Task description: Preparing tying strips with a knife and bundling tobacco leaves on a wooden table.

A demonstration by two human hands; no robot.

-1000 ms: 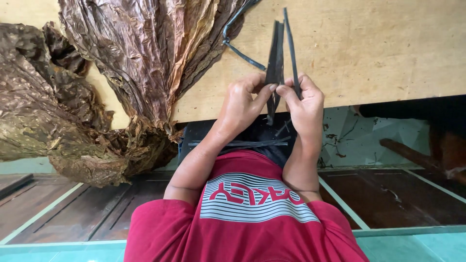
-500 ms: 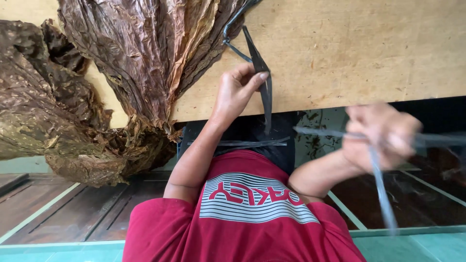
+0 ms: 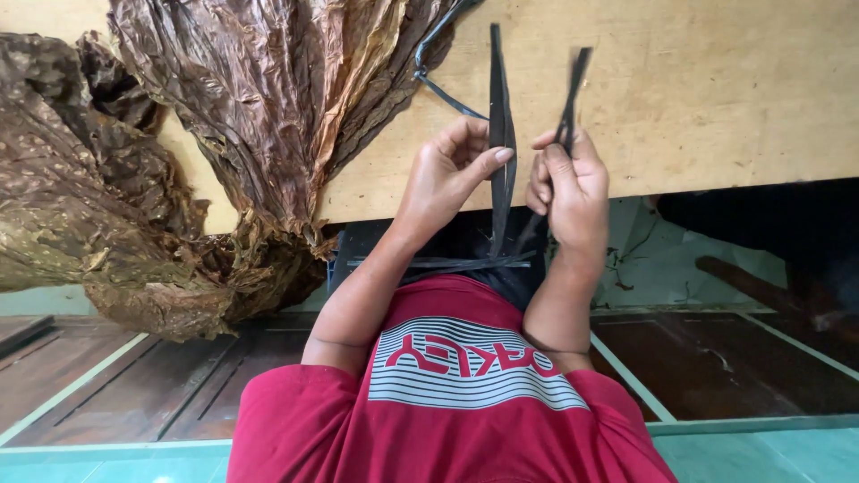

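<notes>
Back to frame centre comes the right hand point(image 3: 565, 188), pinching one dark strip point(image 3: 567, 98); beside it the left hand point(image 3: 452, 170) pinches another flat strip point(image 3: 499, 107). Dried leaves point(image 3: 259, 116) fill the upper left. Loose grips could let a strip slip free.

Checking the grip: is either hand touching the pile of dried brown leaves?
No, the left hand and right hand each pinch thin dark strips, apart from the dried brown leaves.

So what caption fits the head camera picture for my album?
Two hands, left hand and right hand, pinch dark strips beside dried brown leaves.
</notes>
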